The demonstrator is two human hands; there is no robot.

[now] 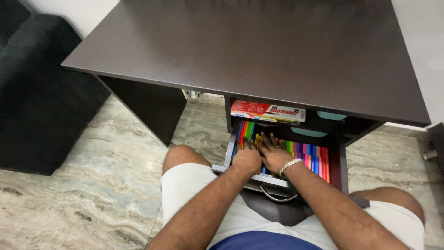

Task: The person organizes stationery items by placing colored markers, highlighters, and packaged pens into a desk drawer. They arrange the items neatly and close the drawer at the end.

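drawer [230,153] pulled open under the dark counter [259,51]; left hand [246,159] and right hand [274,155] lie side by side, fingers spread flat on the row of coloured pens [307,155]; nothing lifted yet; pencil box [268,111] just beyond the fingertips.

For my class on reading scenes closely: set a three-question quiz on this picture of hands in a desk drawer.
1. True or false: both the left hand and the right hand lie inside the open dark wooden drawer.
2. Which wrist wears the silver chain bracelet? A) left B) right C) neither
3. Fill in: the drawer is filled with rows of multicoloured ______.

Key
1. True; both hands rest on the coloured items.
2. B.
3. Pens or markers; a flat red and white box lies on the shelf above them, under the dark brown desk top.
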